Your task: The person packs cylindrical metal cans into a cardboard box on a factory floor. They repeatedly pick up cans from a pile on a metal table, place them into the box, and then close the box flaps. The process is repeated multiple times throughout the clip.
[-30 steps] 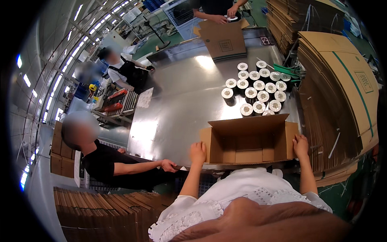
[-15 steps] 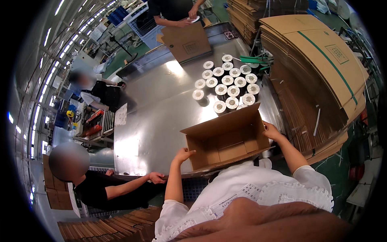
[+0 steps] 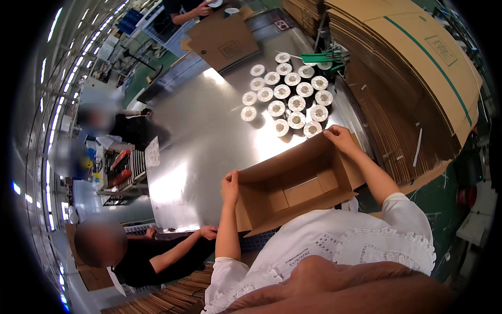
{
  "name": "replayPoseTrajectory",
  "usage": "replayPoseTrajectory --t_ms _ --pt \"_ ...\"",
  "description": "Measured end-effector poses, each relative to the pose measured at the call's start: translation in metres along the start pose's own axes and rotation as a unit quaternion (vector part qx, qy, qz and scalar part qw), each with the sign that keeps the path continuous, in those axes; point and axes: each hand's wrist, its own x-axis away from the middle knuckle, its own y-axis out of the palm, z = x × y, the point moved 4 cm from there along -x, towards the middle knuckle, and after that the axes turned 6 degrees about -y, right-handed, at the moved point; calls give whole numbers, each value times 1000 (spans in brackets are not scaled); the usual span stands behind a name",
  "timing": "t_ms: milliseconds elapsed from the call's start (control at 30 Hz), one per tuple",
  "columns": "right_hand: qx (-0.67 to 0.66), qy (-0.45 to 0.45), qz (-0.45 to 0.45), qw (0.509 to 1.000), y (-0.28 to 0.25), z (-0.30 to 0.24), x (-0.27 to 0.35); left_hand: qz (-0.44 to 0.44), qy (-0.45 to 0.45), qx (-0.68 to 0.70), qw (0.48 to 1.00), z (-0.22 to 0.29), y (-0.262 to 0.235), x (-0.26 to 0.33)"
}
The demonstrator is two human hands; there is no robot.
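Observation:
An open brown cardboard box rests on the near edge of a shiny metal table, its open top facing me and its inner flaps folded down. My left hand grips the box's left corner. My right hand grips its far right corner. Just beyond the box stand several round silver-topped cans packed close together on the table.
Tall stacks of flat cardboard rise on my right. A person in black reaches a hand onto the table edge at my left. Another flat box lies at the table's far end, by another person's hands. More people stand far left.
The view has swung and tilted, so the box now sits slanted in the picture. Both hands stayed on the box corners. The person at my left kept a hand at the table edge.

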Motion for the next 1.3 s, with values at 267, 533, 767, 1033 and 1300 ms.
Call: replayPoseTrajectory --t_ms 267,533,767,1033,1300 --pt "123 111 -36 986 0 69 -48 -28 -102 -403 909 17 56 -87" --pt "90 236 -281 926 18 156 -44 -341 68 -508 788 -60 178 -127" --pt "327 240 -167 899 16 159 -104 -60 15 -361 931 -27 288 -183" --pt "318 230 -173 903 54 212 -120 -5 -104 -466 879 -30 331 -209" --pt "258 17 -118 959 14 196 -144 -229 -21 -291 929 -28 229 -242"
